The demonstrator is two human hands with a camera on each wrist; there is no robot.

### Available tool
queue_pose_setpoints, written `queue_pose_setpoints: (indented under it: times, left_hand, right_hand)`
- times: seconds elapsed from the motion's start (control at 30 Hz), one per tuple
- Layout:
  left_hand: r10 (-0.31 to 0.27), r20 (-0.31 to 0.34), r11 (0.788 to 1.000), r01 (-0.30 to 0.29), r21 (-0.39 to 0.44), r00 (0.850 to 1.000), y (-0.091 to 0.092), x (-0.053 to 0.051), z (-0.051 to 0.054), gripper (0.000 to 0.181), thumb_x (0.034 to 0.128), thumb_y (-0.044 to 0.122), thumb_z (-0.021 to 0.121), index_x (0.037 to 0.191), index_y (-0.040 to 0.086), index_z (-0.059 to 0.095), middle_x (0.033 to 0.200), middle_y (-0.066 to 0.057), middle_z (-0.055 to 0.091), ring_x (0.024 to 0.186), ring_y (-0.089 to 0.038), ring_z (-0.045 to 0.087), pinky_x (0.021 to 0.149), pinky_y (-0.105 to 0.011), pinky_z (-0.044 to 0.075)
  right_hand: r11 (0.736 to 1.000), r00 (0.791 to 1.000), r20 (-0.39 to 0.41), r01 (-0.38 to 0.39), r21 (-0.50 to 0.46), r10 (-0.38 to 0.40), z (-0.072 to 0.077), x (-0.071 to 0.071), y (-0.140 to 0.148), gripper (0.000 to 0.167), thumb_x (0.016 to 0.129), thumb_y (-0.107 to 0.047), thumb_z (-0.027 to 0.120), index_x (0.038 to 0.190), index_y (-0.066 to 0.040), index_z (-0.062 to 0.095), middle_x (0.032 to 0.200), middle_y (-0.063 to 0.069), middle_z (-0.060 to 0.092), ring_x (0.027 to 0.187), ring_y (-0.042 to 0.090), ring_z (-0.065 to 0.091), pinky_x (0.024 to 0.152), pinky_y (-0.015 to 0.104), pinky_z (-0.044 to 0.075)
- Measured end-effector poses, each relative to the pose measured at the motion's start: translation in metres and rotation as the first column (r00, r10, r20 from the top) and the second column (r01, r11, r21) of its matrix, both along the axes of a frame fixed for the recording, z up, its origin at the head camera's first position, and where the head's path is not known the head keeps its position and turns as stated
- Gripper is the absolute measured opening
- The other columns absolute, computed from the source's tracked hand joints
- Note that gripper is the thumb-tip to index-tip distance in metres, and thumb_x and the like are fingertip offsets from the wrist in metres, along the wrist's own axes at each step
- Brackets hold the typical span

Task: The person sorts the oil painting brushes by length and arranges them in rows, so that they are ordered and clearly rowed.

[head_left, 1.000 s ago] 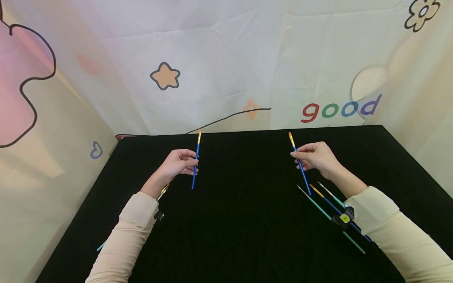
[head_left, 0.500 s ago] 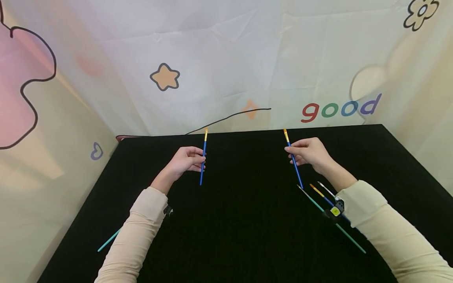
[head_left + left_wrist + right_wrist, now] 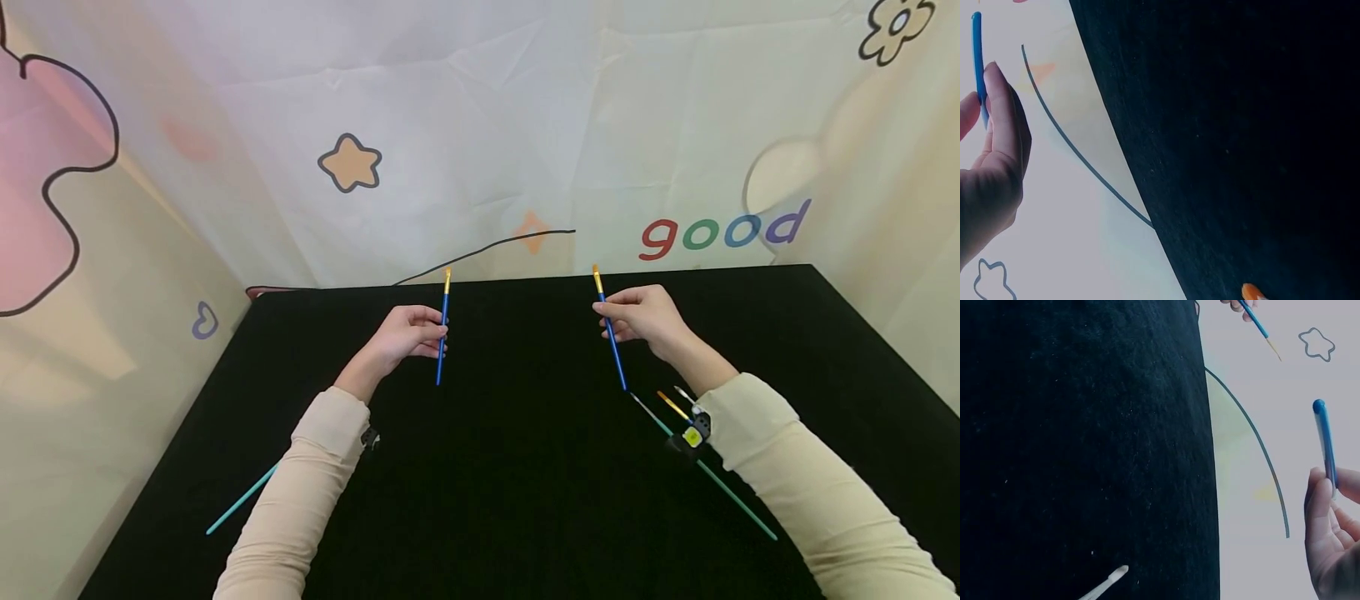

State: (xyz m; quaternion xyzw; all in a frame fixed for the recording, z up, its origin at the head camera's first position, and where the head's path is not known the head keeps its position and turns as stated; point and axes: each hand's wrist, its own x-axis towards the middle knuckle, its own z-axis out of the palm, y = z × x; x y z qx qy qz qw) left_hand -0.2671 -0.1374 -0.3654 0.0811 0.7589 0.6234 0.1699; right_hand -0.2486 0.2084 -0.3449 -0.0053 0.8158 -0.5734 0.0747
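My left hand (image 3: 408,335) pinches a blue paintbrush (image 3: 442,350) between thumb and fingers, nearly upright, its gold ferrule and orange bristles on top. Facing it, my right hand (image 3: 647,318) pinches a second blue paintbrush (image 3: 614,354), bristles up and leaning left. A gap separates the two brushes. In the left wrist view the blue handle (image 3: 977,56) points out past the fingers of the left hand (image 3: 997,150). The right wrist view shows the other handle (image 3: 1326,437) in the right hand (image 3: 1335,531), with the left hand's brush (image 3: 1257,324) beyond.
On the black table (image 3: 480,492), a green brush (image 3: 738,503), an orange-tipped brush (image 3: 672,405) and a white-tipped brush (image 3: 683,395) lie by the right forearm. A turquoise brush (image 3: 242,500) lies partly under the left forearm. A printed cloth (image 3: 480,150) stands behind.
Both hands have moved inward and slightly farther from the camera with their brushes, so the brushes are closer together. More of the turquoise handle shows beside the left sleeve.
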Motion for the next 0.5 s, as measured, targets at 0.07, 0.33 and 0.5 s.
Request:
queue_pose_setpoints:
  times: [0.07,0.33,0.5]
  left_hand:
    - [0.006,0.004,1.0,-0.006,0.006,1.0,0.002,-0.002,-0.001,0.021,0.0902,0.002,0.053,0.108,-0.009,0.051,0.086,-0.013,0.06,0.069,-0.018,0.061,0.069,-0.031,0.055]
    - [0.01,0.018,1.0,-0.01,0.006,1.0,0.011,-0.009,-0.003,0.023,0.0898,0.0,0.054,0.11,-0.01,0.051,0.091,-0.021,0.059,0.068,-0.018,0.062,0.068,-0.031,0.055]
    - [0.024,0.03,0.999,-0.025,0.023,0.999,0.018,-0.011,-0.005,0.022,0.0895,0.001,0.054,0.109,-0.009,0.052,0.097,-0.026,0.057,0.065,-0.016,0.061,0.067,-0.031,0.055]
  right_hand:
    - [1.0,1.0,-0.002,0.0,-0.007,0.0,0.0,-0.003,-0.003,0.04,0.088,-0.022,0.061,0.108,0.012,0.056,0.072,0.001,0.064,0.06,0.01,0.063,0.061,0.023,0.054]
    - [1.0,1.0,0.007,0.001,-0.008,-0.001,-0.003,-0.006,-0.01,0.038,0.088,-0.022,0.061,0.108,0.011,0.057,0.072,0.002,0.064,0.062,0.014,0.064,0.061,0.024,0.054]
    - [1.0,1.0,0.006,-0.005,-0.012,0.005,-0.005,-0.009,-0.014,0.038,0.089,-0.022,0.06,0.108,0.011,0.057,0.073,0.003,0.064,0.06,0.011,0.063,0.06,0.023,0.054]
